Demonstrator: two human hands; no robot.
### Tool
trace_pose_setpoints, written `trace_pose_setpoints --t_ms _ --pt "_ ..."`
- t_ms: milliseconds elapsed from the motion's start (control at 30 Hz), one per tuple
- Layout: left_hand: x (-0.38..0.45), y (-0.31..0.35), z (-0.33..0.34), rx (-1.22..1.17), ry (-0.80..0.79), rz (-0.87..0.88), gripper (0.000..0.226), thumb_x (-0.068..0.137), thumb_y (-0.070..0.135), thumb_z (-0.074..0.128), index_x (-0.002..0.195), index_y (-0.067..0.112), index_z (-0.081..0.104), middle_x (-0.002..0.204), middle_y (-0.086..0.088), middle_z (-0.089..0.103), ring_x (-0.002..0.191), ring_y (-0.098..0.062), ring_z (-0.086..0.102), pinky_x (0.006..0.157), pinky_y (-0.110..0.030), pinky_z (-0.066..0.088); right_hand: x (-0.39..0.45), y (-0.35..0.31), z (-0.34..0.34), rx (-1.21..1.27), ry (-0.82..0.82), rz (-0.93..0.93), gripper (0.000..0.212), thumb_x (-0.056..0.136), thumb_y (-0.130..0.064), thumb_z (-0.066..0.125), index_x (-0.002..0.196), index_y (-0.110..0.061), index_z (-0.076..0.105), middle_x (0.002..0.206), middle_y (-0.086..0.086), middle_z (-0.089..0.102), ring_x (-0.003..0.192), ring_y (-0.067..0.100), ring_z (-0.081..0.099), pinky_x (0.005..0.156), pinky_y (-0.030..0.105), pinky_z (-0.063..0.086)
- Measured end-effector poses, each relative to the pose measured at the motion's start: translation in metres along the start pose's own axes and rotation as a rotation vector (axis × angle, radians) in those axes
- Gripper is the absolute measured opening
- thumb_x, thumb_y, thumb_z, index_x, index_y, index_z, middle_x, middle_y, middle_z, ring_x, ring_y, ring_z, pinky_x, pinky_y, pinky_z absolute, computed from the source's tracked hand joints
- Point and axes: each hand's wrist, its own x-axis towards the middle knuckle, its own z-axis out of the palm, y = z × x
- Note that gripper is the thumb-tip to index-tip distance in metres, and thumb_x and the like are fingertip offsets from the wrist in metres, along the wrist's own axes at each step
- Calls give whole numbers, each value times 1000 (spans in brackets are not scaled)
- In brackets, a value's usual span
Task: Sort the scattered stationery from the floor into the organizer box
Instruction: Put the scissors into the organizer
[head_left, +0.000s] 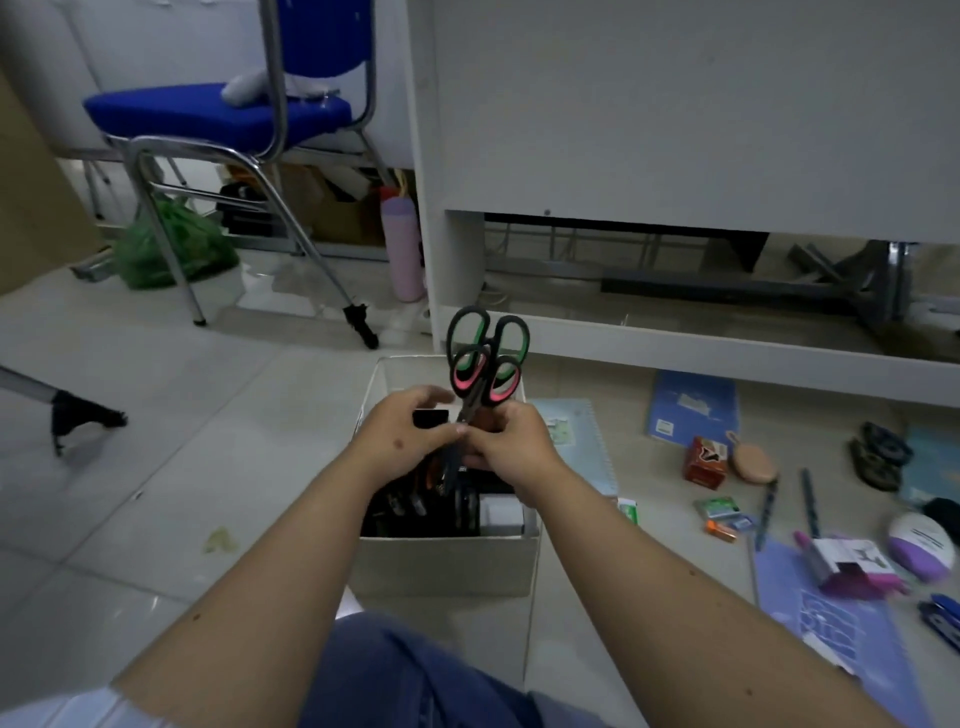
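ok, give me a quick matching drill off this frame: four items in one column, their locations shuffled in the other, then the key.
Items
1. two pairs of scissors
2. green plastic bag
3. pink bottle
4. orange box

Places
A. on the floor to the right of the organizer box, next to a tan oval pouch
B. under the blue chair
C. held handles-up over the organizer box by the left hand and right hand
D. upright against the white desk leg

Pairs: 1-C, 2-B, 3-D, 4-A

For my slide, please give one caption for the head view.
Both hands hold two scissors upright over the organizer box.
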Motion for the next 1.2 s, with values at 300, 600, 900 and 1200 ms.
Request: trace_pose_setpoints --t_ms 300,600,900,1200 --pt "-9 -41 9 182 -168 3 60 75 22 73 128 38 51 117 -3 59 112 -23 53 97 -42 46 3 5 -6 82 -25 72 16 87 3 58 80 -11 59 80 3 64 75 15 65 69 27 57" --pt "-11 -35 8 177 -128 8 59 64 31 83 111 31 47 104 1 59 94 -20 60 80 -39 54 5 11 1 30 -40 65 10 86 -2 62 87 -12 59 87 3 64 87 19 65 76 30 55" --pt "-15 -38 3 17 -131 -26 31 84 44 61 106 27 47 98 0 58 89 -21 60 73 -31 51 6 8 -9 26 32 18 18 85 4 60 82 -14 58 81 0 62 77 11 62 67 22 53" --pt "-16 -34 8 -44 -65 -60 22 91 31 56 108 19 49 93 -4 57 84 -20 55 67 -26 42 6 11 7 -10 -40 -18 26 83 5 62 84 -21 61 85 0 66 82 14 64 79 30 54"
